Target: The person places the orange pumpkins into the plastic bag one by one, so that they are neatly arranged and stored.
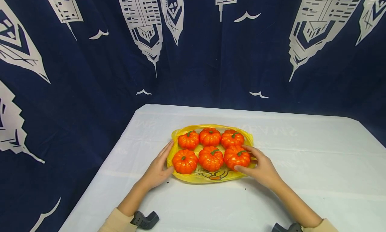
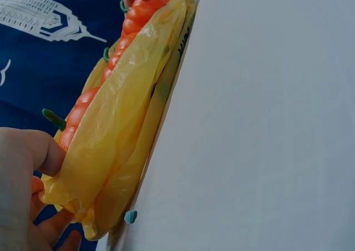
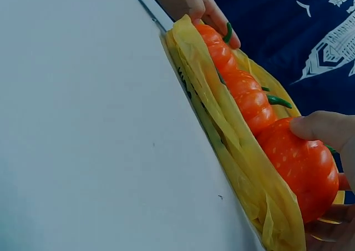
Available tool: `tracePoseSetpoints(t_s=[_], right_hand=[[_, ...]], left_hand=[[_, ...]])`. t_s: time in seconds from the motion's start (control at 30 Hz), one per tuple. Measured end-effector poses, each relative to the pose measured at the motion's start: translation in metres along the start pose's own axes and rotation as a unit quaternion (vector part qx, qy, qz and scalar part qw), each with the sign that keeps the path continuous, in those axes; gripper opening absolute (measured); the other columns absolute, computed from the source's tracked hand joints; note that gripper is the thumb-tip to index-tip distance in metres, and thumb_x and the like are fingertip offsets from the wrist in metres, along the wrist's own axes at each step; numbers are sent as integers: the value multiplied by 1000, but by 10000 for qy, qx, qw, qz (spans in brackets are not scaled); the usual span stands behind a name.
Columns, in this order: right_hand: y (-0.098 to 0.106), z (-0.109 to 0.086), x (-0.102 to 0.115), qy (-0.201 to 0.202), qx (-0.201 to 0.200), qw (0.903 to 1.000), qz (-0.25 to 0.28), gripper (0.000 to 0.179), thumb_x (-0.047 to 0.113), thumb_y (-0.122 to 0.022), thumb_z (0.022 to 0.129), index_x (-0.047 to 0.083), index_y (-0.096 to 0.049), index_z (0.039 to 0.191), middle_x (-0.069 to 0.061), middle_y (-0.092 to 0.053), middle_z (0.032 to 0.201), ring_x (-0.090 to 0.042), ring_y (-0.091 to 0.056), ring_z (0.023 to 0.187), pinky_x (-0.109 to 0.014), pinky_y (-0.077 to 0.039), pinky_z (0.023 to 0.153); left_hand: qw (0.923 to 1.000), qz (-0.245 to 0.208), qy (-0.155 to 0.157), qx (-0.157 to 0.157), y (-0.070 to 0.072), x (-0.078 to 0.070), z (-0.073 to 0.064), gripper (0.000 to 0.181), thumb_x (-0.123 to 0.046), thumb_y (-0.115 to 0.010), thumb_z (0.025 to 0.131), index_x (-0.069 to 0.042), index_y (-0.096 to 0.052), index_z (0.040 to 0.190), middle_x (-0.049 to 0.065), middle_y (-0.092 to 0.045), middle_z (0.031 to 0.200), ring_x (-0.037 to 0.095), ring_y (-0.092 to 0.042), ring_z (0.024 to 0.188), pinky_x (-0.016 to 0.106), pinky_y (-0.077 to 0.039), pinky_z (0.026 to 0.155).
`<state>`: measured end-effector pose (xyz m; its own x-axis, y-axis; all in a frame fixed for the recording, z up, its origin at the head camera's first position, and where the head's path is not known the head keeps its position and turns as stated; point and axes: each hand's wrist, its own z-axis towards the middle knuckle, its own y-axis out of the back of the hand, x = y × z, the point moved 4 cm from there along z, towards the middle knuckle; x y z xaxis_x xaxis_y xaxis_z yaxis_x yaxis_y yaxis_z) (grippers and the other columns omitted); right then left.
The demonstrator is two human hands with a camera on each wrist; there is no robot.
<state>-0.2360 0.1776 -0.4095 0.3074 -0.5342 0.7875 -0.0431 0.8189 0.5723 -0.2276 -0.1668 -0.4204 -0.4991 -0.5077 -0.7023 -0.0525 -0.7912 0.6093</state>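
Observation:
Small orange toy pumpkins [image 1: 210, 158] with green stems stand in two rows of three on a spread yellow plastic bag [image 1: 193, 179]. My left hand [image 1: 156, 170] rests against the bag's left end, fingers straight along its edge; in the left wrist view its thumb lies against the bag's rim [image 2: 83, 173], beside a pumpkin. The right hand [image 1: 263, 168] grips the front right pumpkin [image 1: 236, 157]. In the right wrist view its thumb presses on top of that pumpkin [image 3: 302, 170], while the fingers curl round the far side, partly hidden.
A white cloth covers the table [image 1: 196, 208]. Behind it hangs a dark blue curtain [image 1: 193, 64] printed with white buildings and birds. Small dark specks lie near the bag's front edge. Each wrist carries a black camera mount [image 1: 144, 221].

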Motion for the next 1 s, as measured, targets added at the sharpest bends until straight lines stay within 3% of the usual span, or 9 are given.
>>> tracePoseSetpoints(t_s=[0.5,0.63,0.8,1.0], right_hand=[[0,-4,3,-274,179,9981,-521,81,34,-80,79,-3,-44,141,-28,-47,139,-42,-54,116,-54,-47,95],[3,-6,2,-277,150,9977,-606,84,36,-80,79,-3,-42,143,-28,-45,140,-44,-50,120,-58,-44,98],[9,-7,3,-96,55,9983,-579,84,35,-81,78,-3,-42,143,-26,-48,138,-43,-49,122,-58,-44,98],[30,-7,6,354,-288,9968,-655,72,27,-80,81,0,-48,139,-19,-53,135,-35,-53,119,-53,-47,95]], left_hand=[[9999,-70,-75,0,-3,1,6,85,2,-57,77,-3,-22,155,13,-20,160,29,-20,145,50,-19,115],[9998,-127,-114,-65,-6,1,8,79,-2,-58,83,-2,-24,154,13,-23,159,30,-22,145,50,-20,115],[9995,-234,-16,-222,-6,2,6,69,-9,-58,92,-2,-27,153,13,-25,159,29,-22,145,51,-19,115],[9991,-92,60,-413,0,3,4,68,-22,-60,96,-2,-28,153,12,-22,160,30,-22,145,53,-22,114]])
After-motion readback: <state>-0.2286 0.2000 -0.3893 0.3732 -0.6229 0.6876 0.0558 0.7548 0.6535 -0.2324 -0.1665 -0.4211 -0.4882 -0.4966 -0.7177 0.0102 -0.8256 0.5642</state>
